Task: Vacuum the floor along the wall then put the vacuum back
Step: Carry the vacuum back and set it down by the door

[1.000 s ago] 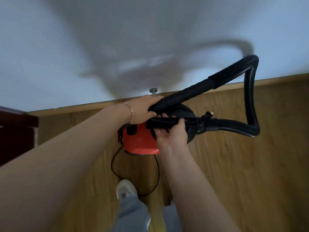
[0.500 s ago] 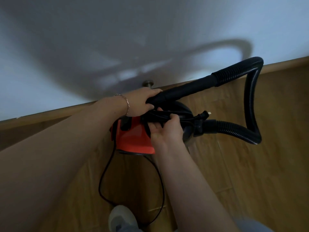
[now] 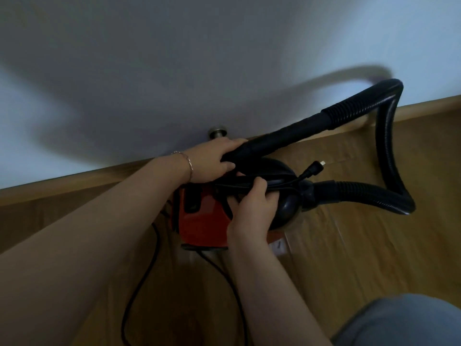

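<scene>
So I'm right up against the wall (image 3: 224, 58) here, and the wooden baseboard (image 3: 74, 181) runs diagonally across the view just behind the vacuum. There's a little metal door stopper (image 3: 217, 133) sticking out of the wall just past my left hand. Open wood floor (image 3: 374, 258) to the right and below, plenty of room there; the left side is mostly blocked from view by my own arm.

The vacuum (image 3: 204, 221), red body with a black front, sits low between both hands, close to the baseboard. My left hand (image 3: 214, 161) is wrapped around the end of the rigid black tube (image 3: 282, 138), fingers curled over it. My right hand (image 3: 252, 208) is clamped on the black handle on top of the canister, with what looks like a bit of cord pinched under the fingers. The plug (image 3: 313, 171) pokes out just right of that hand.

The ribbed hose (image 3: 389, 156) loops out to the right, folds back sharply and goes into the canister. The power cord (image 3: 139, 290) trails down on the floor below the vacuum.

There's a pale label low on the body but it's too blurry to read.
</scene>
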`<state>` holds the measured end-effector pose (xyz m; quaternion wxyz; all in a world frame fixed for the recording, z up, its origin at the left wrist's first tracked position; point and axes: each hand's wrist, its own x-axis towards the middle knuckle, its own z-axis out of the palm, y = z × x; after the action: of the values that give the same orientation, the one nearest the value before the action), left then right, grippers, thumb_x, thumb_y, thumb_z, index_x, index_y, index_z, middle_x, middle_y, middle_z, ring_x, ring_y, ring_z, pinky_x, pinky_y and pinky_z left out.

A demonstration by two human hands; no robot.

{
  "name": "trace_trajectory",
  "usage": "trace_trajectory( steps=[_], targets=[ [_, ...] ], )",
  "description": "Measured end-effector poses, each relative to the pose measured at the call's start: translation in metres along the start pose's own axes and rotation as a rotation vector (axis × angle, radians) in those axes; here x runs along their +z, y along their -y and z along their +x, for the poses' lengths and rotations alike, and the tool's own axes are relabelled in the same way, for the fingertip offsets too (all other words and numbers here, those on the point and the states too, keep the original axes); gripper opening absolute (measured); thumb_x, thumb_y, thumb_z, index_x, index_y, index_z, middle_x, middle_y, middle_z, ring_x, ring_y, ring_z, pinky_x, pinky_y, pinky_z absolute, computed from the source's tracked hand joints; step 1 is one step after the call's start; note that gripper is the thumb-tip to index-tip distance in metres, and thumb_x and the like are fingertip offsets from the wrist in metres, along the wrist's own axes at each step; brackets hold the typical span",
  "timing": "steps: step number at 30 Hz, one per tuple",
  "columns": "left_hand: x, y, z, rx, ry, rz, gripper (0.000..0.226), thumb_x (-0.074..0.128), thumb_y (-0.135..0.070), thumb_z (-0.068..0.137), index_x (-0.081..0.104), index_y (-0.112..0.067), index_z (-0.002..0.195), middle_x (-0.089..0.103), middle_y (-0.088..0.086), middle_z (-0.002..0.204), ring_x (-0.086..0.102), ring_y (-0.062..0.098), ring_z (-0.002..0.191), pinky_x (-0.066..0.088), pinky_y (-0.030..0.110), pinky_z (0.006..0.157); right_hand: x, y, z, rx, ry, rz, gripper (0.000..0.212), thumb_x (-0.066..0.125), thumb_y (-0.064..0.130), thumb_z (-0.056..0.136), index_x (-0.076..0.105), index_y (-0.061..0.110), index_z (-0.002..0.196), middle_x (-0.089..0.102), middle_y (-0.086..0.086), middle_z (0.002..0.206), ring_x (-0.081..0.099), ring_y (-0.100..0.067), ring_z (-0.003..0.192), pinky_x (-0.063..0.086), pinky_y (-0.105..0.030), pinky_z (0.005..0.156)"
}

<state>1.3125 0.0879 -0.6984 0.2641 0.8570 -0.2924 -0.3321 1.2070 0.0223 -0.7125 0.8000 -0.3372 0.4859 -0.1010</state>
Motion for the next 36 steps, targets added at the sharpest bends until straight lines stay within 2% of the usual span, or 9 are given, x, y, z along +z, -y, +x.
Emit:
trace_trajectory(
  steps=[4, 7, 12, 16, 20, 22, 24, 29, 36],
  targets=[
    [0.006, 0.011, 0.004, 0.002, 0.024, 0.003, 0.059, 0.052, -0.012, 0.093, 0.028, -0.028, 0.144, 0.042, -0.007, 0.121, 0.042, 0.008, 0.114, 0.029, 0.018, 0.095, -0.003, -0.014, 0.003, -0.195, 0.045, -0.092, 0.029, 0.054, 0.02, 0.095, 0.05, 0.024, 0.124, 0.063, 0.0, 0.118, 0.063, -0.015, 0.107, 0.052, -0.042, 0.094],
    [0.004, 0.013, 0.01, 0.009, 0.021, 0.038, 0.057, 0.054, -0.013, 0.091, 0.033, -0.029, 0.142, 0.045, -0.004, 0.113, 0.044, 0.013, 0.109, 0.03, 0.021, 0.092, -0.005, -0.018, 0.005, -0.238, 0.078, -0.111, 0.024, 0.056, 0.022, 0.094, 0.05, 0.029, 0.116, 0.063, 0.003, 0.115, 0.063, -0.012, 0.107, 0.051, -0.043, 0.095],
    [-0.003, 0.01, 0.014, -0.144, 0.06, 0.018, 0.051, 0.053, -0.019, 0.091, 0.039, -0.029, 0.139, 0.037, 0.005, 0.121, 0.044, 0.019, 0.112, 0.034, 0.025, 0.093, -0.01, -0.021, 0.002, -0.182, 0.117, -0.086, 0.028, 0.057, 0.026, 0.094, 0.049, 0.033, 0.119, 0.06, 0.009, 0.117, 0.06, -0.011, 0.11, 0.049, -0.043, 0.099],
    [0.0, 0.009, 0.017, -0.245, 0.064, 0.095, 0.045, 0.053, -0.023, 0.089, 0.045, -0.018, 0.133, 0.037, 0.01, 0.129, 0.047, 0.026, 0.111, 0.041, 0.037, 0.099, -0.011, -0.015, 0.003, -0.066, 0.156, -0.083, 0.012, 0.058, 0.026, 0.093, 0.055, 0.034, 0.101, 0.064, 0.005, 0.11, 0.063, -0.013, 0.103, 0.052, -0.042, 0.095],
    [0.004, 0.008, 0.014, -0.262, -0.009, 0.009, 0.048, 0.048, -0.03, 0.092, 0.04, -0.022, 0.139, 0.044, 0.007, 0.131, 0.047, 0.019, 0.106, 0.038, 0.026, 0.089, -0.012, -0.002, 0.002, 0.077, 0.163, -0.123, 0.029, 0.06, 0.03, 0.092, 0.058, 0.017, 0.118, 0.065, -0.006, 0.115, 0.065, -0.02, 0.102, 0.057, -0.04, 0.087],
    [0.004, 0.009, 0.01, -0.28, -0.076, -0.043, 0.048, 0.046, -0.034, 0.094, 0.038, -0.024, 0.14, 0.043, 0.004, 0.142, 0.046, 0.019, 0.12, 0.032, 0.022, 0.093, -0.014, 0.003, 0.0, 0.101, 0.182, -0.169, 0.038, 0.061, 0.034, 0.091, 0.056, 0.014, 0.123, 0.066, -0.007, 0.113, 0.066, -0.021, 0.1, 0.058, -0.037, 0.084],
    [0.006, 0.011, 0.002, -0.282, -0.171, -0.066, 0.045, 0.042, -0.036, 0.096, 0.042, -0.023, 0.139, 0.04, 0.003, 0.146, 0.04, 0.019, 0.13, 0.029, 0.022, 0.1, -0.017, 0.007, -0.001, 0.119, 0.205, -0.249, 0.04, 0.061, 0.04, 0.089, 0.057, 0.014, 0.12, 0.068, -0.006, 0.108, 0.068, -0.02, 0.095, 0.059, -0.032, 0.077],
    [0.017, 0.016, -0.02, -0.245, -0.284, -0.052, 0.038, 0.038, -0.033, 0.098, 0.05, -0.02, 0.132, 0.051, 0.004, 0.136, 0.047, 0.018, 0.123, 0.031, 0.018, 0.088, -0.027, 0.023, -0.001, 0.208, 0.326, -0.476, 0.04, 0.059, 0.053, 0.086, 0.06, 0.018, 0.105, 0.07, -0.01, 0.101, 0.07, -0.021, 0.088, 0.059, -0.031, 0.073],
    [0.033, 0.026, -0.052, -0.128, -0.489, -0.07, 0.039, 0.032, -0.032, 0.1, 0.06, -0.012, 0.12, 0.061, 0.006, 0.12, 0.053, 0.019, 0.112, 0.036, 0.024, 0.092, -0.039, 0.035, -0.009, 0.306, 0.589, -0.874, 0.04, 0.057, 0.047, 0.089, 0.059, 0.009, 0.103, 0.07, -0.012, 0.089, 0.071, -0.021, 0.079, 0.059, -0.031, 0.065]
  ],
)
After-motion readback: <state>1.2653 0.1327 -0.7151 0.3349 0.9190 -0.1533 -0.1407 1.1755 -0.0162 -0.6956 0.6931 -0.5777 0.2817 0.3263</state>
